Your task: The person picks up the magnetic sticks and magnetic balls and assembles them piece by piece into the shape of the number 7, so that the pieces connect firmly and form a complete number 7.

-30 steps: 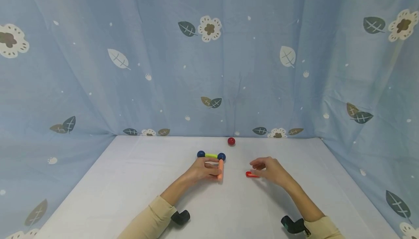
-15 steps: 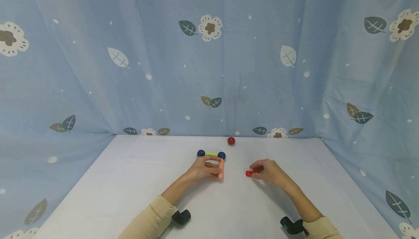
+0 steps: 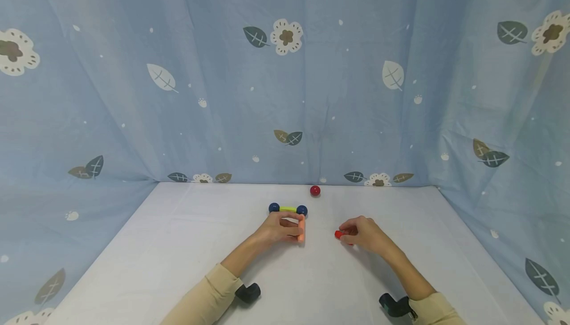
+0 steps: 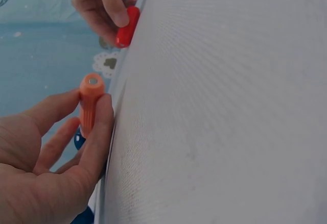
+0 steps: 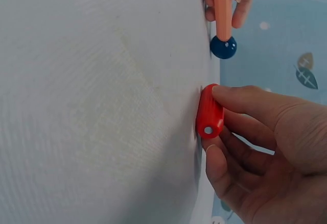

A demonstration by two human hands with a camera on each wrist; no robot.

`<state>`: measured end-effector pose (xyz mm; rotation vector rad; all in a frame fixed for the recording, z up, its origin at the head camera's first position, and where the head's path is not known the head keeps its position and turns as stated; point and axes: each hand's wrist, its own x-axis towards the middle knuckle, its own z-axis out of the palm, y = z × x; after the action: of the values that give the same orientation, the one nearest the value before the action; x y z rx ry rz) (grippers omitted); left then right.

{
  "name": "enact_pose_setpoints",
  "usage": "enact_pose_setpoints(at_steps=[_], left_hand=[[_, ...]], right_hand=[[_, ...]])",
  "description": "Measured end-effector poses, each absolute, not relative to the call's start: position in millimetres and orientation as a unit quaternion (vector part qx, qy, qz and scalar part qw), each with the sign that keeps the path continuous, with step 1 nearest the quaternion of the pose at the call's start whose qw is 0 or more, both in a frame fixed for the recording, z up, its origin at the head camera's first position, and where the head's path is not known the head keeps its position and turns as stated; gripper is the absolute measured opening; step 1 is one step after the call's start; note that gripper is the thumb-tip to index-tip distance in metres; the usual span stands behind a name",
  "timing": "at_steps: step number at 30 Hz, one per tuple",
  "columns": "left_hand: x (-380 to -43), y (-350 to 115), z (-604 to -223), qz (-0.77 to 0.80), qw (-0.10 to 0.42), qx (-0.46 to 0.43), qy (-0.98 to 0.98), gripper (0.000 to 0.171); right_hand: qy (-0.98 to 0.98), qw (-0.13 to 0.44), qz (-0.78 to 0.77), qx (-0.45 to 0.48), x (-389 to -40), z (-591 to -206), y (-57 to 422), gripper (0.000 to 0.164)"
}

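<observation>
My left hand (image 3: 275, 228) grips an orange magnetic rod (image 3: 302, 229) between thumb and fingers. In the right wrist view, the rod's far end meets a blue ball (image 5: 223, 47). That ball joins a yellow-green rod (image 3: 288, 209), which has a second blue ball (image 3: 274, 208) at its left end. To the right, my right hand (image 3: 367, 235) pinches a short red magnetic rod (image 5: 210, 113) low over the white tabletop. A pale metal tip shows at the red rod's end. Part of this rod is hidden by fingers in the head view.
A loose red ball (image 3: 315, 190) lies near the back edge of the white table (image 3: 200, 236). Behind the table hangs a blue curtain (image 3: 222, 117) with leaves and flowers. A black wrist device (image 3: 248, 293) sits under the left sleeve, another (image 3: 394, 305) by the right.
My right hand has lowered its fingers onto the red rod and turned it a little. My left hand stays nearly still with the orange rod at the blue ball.
</observation>
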<state>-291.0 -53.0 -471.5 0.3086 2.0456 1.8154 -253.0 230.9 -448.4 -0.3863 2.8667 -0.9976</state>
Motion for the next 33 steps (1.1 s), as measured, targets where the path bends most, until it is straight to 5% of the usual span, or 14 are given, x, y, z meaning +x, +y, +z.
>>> enact_pose_setpoints(at_steps=[33], left_hand=[[-291, -56, -469, 0.621, 0.189, 0.122, 0.750, 0.041]], right_hand=[[0.923, 0.049, -0.358, -0.131, -248, -450, 219, 0.025]])
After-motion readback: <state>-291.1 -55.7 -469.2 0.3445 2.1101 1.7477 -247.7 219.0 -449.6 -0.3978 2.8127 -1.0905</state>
